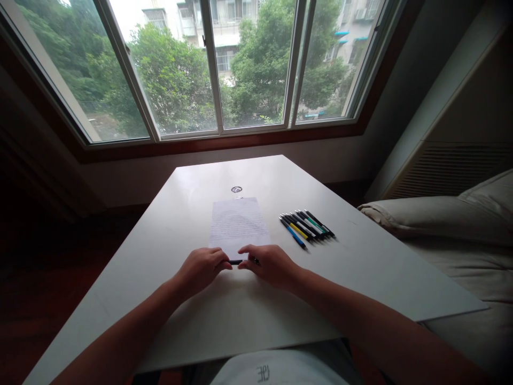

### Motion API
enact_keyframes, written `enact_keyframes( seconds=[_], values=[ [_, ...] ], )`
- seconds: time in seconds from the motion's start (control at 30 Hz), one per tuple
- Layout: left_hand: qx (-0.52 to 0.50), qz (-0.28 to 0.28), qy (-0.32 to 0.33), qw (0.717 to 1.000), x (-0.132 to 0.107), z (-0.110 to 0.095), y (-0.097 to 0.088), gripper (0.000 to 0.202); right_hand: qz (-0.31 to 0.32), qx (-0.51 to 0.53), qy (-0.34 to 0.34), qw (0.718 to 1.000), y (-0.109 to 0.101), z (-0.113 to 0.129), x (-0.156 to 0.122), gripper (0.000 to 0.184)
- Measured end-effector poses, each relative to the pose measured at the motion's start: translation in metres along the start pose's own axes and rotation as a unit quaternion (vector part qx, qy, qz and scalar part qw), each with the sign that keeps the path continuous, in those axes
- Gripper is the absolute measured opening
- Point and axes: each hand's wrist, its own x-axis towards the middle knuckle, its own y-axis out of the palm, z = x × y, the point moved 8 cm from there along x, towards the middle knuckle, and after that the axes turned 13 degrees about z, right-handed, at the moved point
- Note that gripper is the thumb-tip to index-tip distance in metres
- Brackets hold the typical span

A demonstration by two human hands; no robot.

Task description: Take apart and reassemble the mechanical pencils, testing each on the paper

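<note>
Pens point(308, 227) lie right of the paper point(239, 222) on the table point(192, 321), sofa point(425, 219) alongside; at the paper's near edge, my left hand point(204, 266) pinches a dark pen point(236, 262), right hand's point(272, 264) grip I can't tell.

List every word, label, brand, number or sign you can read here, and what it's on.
None can be read with certainty.
Paper: lines of text, too small.
Round mark on the table: no legible letters.
Row of pens: no readable labels.
Shirt print: a few dark characters, too unclear to quote.
</note>
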Motion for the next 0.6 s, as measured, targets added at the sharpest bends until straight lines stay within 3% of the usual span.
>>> enact_keyframes(
  seconds=[0.23, 0.4, 0.53, 0.6],
  values=[
    [0.006, -0.016, 0.009, 1.000, -0.001, -0.004, -0.004, 0.021, -0.043, -0.029, -0.018, 0.998, -0.018, 0.002, -0.004, 0.039],
    [0.010, -0.015, 0.017, 1.000, -0.001, -0.006, -0.002, 0.021, -0.047, -0.046, -0.032, 0.997, -0.013, 0.003, -0.005, 0.036],
    [0.015, -0.004, 0.013, 1.000, 0.000, -0.008, 0.000, 0.023, -0.045, -0.005, -0.008, 0.999, -0.014, 0.002, -0.005, 0.035],
    [-0.001, -0.009, 0.011, 1.000, -0.001, -0.007, -0.003, 0.022, -0.040, 0.064, 0.001, 0.997, -0.019, -0.002, -0.005, 0.038]
  ],
)
